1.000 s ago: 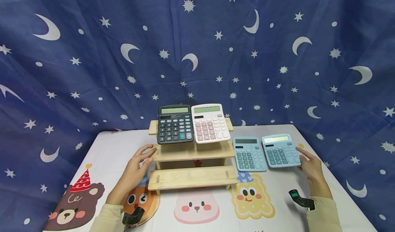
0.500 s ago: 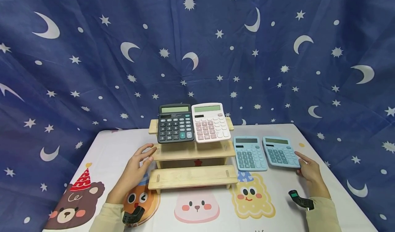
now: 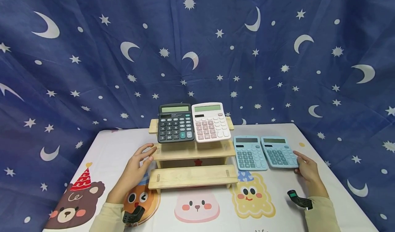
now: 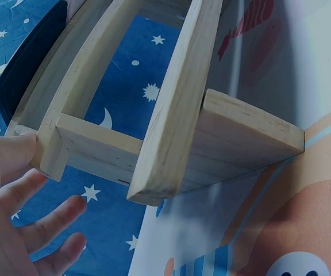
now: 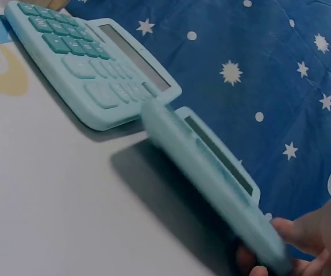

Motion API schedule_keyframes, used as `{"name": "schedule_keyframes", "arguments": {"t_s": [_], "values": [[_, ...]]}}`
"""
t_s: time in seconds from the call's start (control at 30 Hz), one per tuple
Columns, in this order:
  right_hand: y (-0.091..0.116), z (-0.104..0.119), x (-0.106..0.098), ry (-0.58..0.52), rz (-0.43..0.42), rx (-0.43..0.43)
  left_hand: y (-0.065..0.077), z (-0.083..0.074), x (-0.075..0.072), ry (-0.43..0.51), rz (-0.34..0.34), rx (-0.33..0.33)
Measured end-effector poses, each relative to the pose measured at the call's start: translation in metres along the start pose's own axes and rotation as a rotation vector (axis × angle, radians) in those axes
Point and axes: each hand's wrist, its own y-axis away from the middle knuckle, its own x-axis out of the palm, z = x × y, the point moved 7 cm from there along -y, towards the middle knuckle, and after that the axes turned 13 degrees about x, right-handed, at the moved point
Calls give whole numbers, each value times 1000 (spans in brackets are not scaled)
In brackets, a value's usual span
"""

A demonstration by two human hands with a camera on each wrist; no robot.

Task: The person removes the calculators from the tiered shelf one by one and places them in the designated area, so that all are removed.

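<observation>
My right hand [image 3: 308, 168] pinches the right edge of a light blue calculator [image 3: 279, 152]. In the right wrist view, this calculator [image 5: 211, 178] is tilted, its held side raised above the table and casting a shadow. Beside it a second light blue calculator [image 3: 249, 153] lies flat. My left hand [image 3: 135, 168] touches the left end of a stepped wooden rack [image 3: 192, 176]; the left wrist view shows the other fingers [image 4: 53, 224] spread away from the wood. On the rack's top step lean a black calculator [image 3: 175, 123] and a white calculator [image 3: 211, 123] with pink keys.
The table has a white cloth [image 3: 117, 149] printed with cartoon figures. Behind it hangs a dark blue curtain [image 3: 210, 88] with moons and stars. The rack's two lower steps hold nothing.
The held light blue calculator has tipped and shifted slightly left, closer to the flat one, with my right hand following. Its display glare is gone. My left hand and the rack have stayed put.
</observation>
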Motion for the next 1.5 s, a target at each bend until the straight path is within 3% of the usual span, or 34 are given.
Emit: {"name": "schedule_keyframes", "arguments": {"t_s": [0.37, 1.0, 1.2, 1.5], "values": [[6, 13, 5, 118, -98, -86, 0, 0, 0, 4, -2, 1], [18, 21, 9, 315, -137, -86, 0, -3, -1, 14, 0, -7], [29, 33, 4, 279, -227, -223, 0, -4, 0, 14, 4, -14], [47, 52, 6, 173, -271, -310, 1, -2, 0, 15, 2, -7]]}}
